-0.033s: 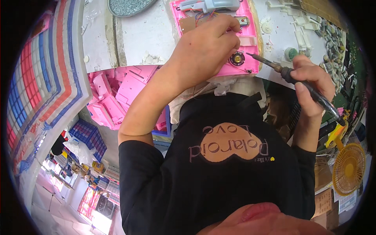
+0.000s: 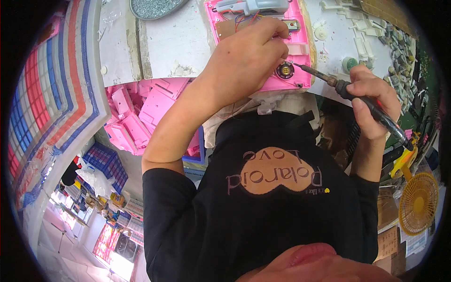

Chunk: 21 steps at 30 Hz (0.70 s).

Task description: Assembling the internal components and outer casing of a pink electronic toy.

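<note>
A pink plastic housing (image 2: 277, 85) lies at the table's near edge, with a grey part (image 2: 263, 5), coloured wires, a brown board (image 2: 224, 29) and a small round black speaker (image 2: 285, 71) in it. My left hand (image 2: 246, 61) reaches over it, fingers pinched together just above the speaker; whatever they grip is hidden. In my right hand (image 2: 376, 96) is a black-handled soldering iron (image 2: 324, 76), held like a pen. Its thin tip points left, at the speaker's upper right edge close to my left fingertips; whether it touches I cannot tell.
A round dish (image 2: 155, 8) of small screws stands at the far left. Pink plastic parts (image 2: 157, 105) fill a blue crate (image 2: 202, 148) below the table edge. White plastic pieces (image 2: 361, 47) and grey parts (image 2: 399, 58) lie to the right, above a yellow fan (image 2: 419, 207).
The soldering iron's tip has shifted slightly left, closer to the speaker and my left fingertips. My left hand has stayed in place.
</note>
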Each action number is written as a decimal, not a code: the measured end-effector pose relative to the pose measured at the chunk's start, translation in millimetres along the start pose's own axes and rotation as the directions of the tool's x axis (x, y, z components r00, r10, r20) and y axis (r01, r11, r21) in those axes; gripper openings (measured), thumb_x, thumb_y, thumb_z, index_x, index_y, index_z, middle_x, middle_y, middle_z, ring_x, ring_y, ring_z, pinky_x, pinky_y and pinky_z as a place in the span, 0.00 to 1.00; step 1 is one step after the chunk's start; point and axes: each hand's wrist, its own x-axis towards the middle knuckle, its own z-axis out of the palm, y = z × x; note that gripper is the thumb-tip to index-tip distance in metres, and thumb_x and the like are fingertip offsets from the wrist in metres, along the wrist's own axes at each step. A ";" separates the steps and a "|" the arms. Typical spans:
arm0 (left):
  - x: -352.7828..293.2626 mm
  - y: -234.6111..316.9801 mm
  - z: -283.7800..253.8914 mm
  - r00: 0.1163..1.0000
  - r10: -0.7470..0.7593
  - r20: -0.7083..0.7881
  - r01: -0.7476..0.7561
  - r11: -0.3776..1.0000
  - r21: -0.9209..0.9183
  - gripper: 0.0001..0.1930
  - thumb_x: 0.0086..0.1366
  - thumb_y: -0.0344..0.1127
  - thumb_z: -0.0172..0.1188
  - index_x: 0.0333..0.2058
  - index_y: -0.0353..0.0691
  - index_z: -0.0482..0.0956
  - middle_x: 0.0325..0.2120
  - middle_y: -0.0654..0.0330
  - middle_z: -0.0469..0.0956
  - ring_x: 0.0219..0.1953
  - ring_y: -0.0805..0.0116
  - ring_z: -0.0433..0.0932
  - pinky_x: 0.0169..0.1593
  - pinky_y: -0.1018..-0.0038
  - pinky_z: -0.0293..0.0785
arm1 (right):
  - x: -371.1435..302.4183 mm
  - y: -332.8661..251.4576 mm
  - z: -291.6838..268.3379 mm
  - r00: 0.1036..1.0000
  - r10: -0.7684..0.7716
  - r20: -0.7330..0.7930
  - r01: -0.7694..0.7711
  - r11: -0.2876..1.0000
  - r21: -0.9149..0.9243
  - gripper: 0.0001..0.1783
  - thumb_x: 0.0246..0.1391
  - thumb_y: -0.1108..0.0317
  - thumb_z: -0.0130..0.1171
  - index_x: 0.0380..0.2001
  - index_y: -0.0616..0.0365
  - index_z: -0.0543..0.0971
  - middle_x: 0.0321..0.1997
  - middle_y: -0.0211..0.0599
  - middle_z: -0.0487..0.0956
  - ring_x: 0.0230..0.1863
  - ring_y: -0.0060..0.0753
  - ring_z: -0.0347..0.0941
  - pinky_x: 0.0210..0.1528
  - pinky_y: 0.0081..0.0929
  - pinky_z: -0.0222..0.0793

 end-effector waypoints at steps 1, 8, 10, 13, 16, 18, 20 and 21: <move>-0.7 0.7 -0.5 1.000 -0.007 0.003 0.007 1.000 -0.006 0.04 0.61 0.30 0.64 0.33 0.38 0.80 0.45 0.57 0.77 0.46 0.57 0.79 0.47 0.65 0.77 | 5.3 -0.2 6.1 1.000 0.007 -0.015 -0.006 0.999 0.054 0.12 0.45 0.74 0.63 0.35 0.68 0.82 0.28 0.40 0.80 0.29 0.36 0.74 0.38 0.29 0.70; -0.4 1.2 -2.1 1.000 -0.009 0.010 0.008 1.000 0.004 0.04 0.62 0.30 0.62 0.33 0.36 0.78 0.45 0.56 0.77 0.46 0.56 0.79 0.47 0.65 0.77 | 14.5 3.8 11.9 0.999 -0.018 0.049 0.016 0.999 0.036 0.11 0.44 0.74 0.63 0.34 0.66 0.82 0.26 0.41 0.79 0.25 0.33 0.72 0.29 0.26 0.67; -0.3 2.0 -2.2 1.000 -0.006 0.002 0.007 1.000 -0.006 0.03 0.63 0.29 0.61 0.33 0.36 0.78 0.45 0.55 0.76 0.46 0.56 0.79 0.48 0.65 0.77 | 16.8 3.2 12.2 0.998 -0.031 0.063 0.029 0.999 0.023 0.11 0.45 0.75 0.63 0.34 0.66 0.82 0.26 0.40 0.78 0.24 0.33 0.72 0.28 0.25 0.66; -0.4 2.3 -1.9 1.000 -0.015 0.000 0.015 1.000 -0.020 0.03 0.62 0.28 0.59 0.33 0.35 0.78 0.45 0.54 0.76 0.46 0.55 0.79 0.48 0.65 0.78 | 19.2 2.9 14.8 0.997 -0.015 0.078 0.014 1.000 0.017 0.11 0.45 0.75 0.63 0.34 0.66 0.82 0.25 0.40 0.78 0.24 0.32 0.72 0.27 0.26 0.65; -0.7 1.8 -1.9 1.000 -0.010 0.006 0.010 1.000 -0.001 0.03 0.61 0.28 0.59 0.33 0.35 0.78 0.45 0.54 0.76 0.46 0.55 0.79 0.48 0.65 0.78 | 21.7 2.8 15.1 0.996 -0.036 0.086 0.037 0.999 -0.005 0.11 0.45 0.76 0.63 0.35 0.66 0.82 0.25 0.40 0.78 0.24 0.32 0.72 0.27 0.25 0.65; -0.4 1.6 -2.2 1.000 0.000 0.006 0.000 1.000 0.012 0.03 0.61 0.27 0.59 0.33 0.35 0.77 0.44 0.54 0.76 0.46 0.55 0.79 0.48 0.65 0.77 | 21.0 3.3 15.1 0.996 -0.018 0.084 0.018 1.000 0.000 0.11 0.46 0.75 0.63 0.35 0.66 0.82 0.25 0.40 0.78 0.24 0.32 0.72 0.27 0.24 0.65; 0.2 1.6 -2.6 1.000 0.012 0.002 -0.012 1.000 0.014 0.03 0.60 0.27 0.59 0.33 0.35 0.77 0.44 0.54 0.76 0.46 0.54 0.79 0.48 0.65 0.77 | 18.8 3.5 14.5 0.997 0.001 0.071 -0.002 1.000 0.007 0.11 0.46 0.75 0.63 0.36 0.66 0.82 0.26 0.40 0.79 0.25 0.31 0.72 0.28 0.24 0.65; -0.2 1.9 -2.7 1.000 0.005 0.005 -0.005 1.000 0.011 0.03 0.60 0.27 0.59 0.33 0.35 0.77 0.44 0.54 0.76 0.46 0.54 0.79 0.49 0.65 0.77 | 17.0 3.2 13.9 0.998 0.011 0.061 -0.012 1.000 0.012 0.11 0.46 0.75 0.63 0.36 0.66 0.82 0.26 0.40 0.79 0.25 0.31 0.73 0.28 0.24 0.65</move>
